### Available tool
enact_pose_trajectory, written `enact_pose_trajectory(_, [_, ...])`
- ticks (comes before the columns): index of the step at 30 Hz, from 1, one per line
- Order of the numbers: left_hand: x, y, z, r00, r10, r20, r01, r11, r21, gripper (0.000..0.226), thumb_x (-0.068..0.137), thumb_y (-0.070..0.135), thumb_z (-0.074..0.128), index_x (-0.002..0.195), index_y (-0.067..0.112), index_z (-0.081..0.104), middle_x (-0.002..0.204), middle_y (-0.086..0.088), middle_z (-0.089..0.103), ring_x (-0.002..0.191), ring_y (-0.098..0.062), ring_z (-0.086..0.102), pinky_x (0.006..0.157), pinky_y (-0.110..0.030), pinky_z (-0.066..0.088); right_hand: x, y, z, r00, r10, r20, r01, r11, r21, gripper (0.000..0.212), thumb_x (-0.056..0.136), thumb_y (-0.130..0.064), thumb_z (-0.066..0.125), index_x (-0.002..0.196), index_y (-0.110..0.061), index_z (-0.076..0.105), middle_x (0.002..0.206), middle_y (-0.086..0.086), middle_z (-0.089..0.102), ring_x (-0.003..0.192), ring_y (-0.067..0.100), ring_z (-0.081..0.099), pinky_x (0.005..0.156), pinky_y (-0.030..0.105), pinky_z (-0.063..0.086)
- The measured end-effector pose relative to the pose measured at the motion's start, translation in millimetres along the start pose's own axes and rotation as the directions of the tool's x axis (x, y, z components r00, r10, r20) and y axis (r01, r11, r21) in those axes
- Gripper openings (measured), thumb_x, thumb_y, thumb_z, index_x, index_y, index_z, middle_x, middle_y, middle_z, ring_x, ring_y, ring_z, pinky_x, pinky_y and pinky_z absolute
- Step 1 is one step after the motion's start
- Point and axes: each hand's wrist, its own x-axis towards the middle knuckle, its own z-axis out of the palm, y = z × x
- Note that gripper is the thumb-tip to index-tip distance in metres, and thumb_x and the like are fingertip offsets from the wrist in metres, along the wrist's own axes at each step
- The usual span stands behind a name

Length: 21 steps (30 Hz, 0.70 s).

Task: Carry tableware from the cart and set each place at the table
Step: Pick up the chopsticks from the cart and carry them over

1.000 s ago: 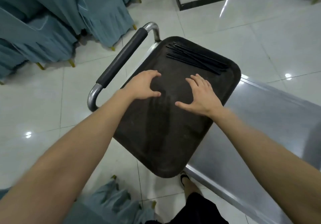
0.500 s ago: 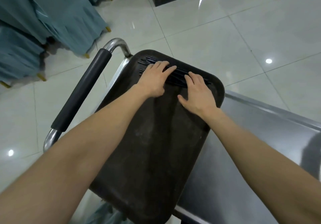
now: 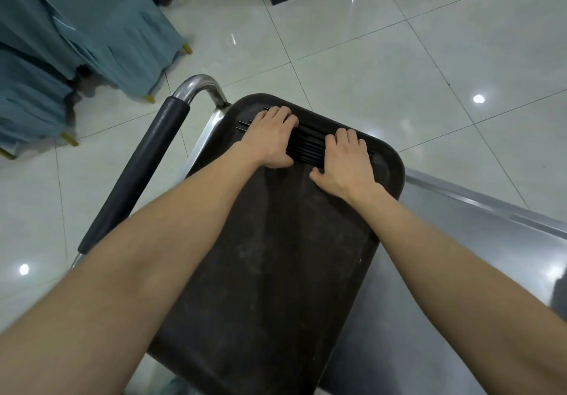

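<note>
Black chopsticks (image 3: 307, 146), dark brown tray (image 3: 276, 272)

The left hand (image 3: 270, 140) and right hand (image 3: 343, 161) cover most of the chopsticks (image 3: 306, 146); their count is unclear.

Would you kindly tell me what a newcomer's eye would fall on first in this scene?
Two bare forearms reach to the far end of a dark tray, where the left hand and right hand curl their fingers over a bundle of black chopsticks. The tray lies on a steel cart with a black padded handle at the left. Teal chair covers fill the upper left.
</note>
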Motion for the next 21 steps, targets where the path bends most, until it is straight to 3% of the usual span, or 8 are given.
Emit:
enact_pose_trajectory(3, [4,-4,-5,1.0,0.001,-0.01,-0.001,1.0,-0.023,0.082,0.064,0.045,0.076,0.137,0.017,0.05,0.128,-0.003,0.051,0.118,-0.027,0.051,0.106,-0.044,0.044,3,2,1,1.0,-0.004,-0.004,0.004,1.0,0.027,0.055,0.078,-0.049,0.067,0.114,-0.008,0.062,0.119,0.014,0.056,0.112,0.032,0.052,0.091,0.045,0.051])
enact_pose_trajectory(7, [9,-7,-5,0.999,-0.01,0.033,0.009,0.999,0.031,0.088,0.066,0.052,0.076,0.142,0.018,0.049,0.134,-0.007,0.045,0.126,-0.029,0.043,0.112,-0.046,0.04,5,3,0,1.0,0.013,-0.017,-0.012,0.998,0.069,0.06,0.078,-0.048,0.07,0.119,-0.007,0.057,0.12,0.015,0.056,0.11,0.032,0.054,0.09,0.045,0.053])
enact_pose_trajectory(11, [13,-5,-7,0.999,-0.001,0.038,0.001,1.0,0.009,0.078,0.059,0.048,0.079,0.126,0.018,0.051,0.126,-0.003,0.049,0.115,-0.026,0.049,0.1,-0.044,0.045,9,3,0,1.0,0.018,-0.006,-0.017,0.999,0.042,0.061,0.076,-0.051,0.07,0.116,-0.007,0.059,0.119,0.015,0.055,0.109,0.032,0.053,0.089,0.044,0.051])
enact_pose_trajectory(14, [14,-5,-8,0.999,0.008,0.036,-0.009,1.0,0.019,0.078,0.057,0.049,0.078,0.125,0.02,0.05,0.12,0.0,0.051,0.109,-0.025,0.05,0.097,-0.043,0.046,9,4,0,1.0,-0.003,-0.025,0.003,1.0,0.027,0.061,0.075,-0.052,0.067,0.115,-0.006,0.06,0.117,0.014,0.055,0.107,0.032,0.052,0.088,0.045,0.05])
enact_pose_trajectory(21, [11,-2,-11,0.994,0.066,0.087,-0.073,0.994,0.082,0.054,0.062,0.049,0.082,0.101,0.025,0.053,0.108,0.003,0.047,0.1,-0.019,0.044,0.086,-0.037,0.042,13,4,-1,0.998,-0.055,-0.008,0.055,0.998,-0.002,0.062,0.077,-0.059,0.066,0.114,-0.011,0.062,0.116,0.01,0.061,0.111,0.03,0.053,0.097,0.046,0.049])
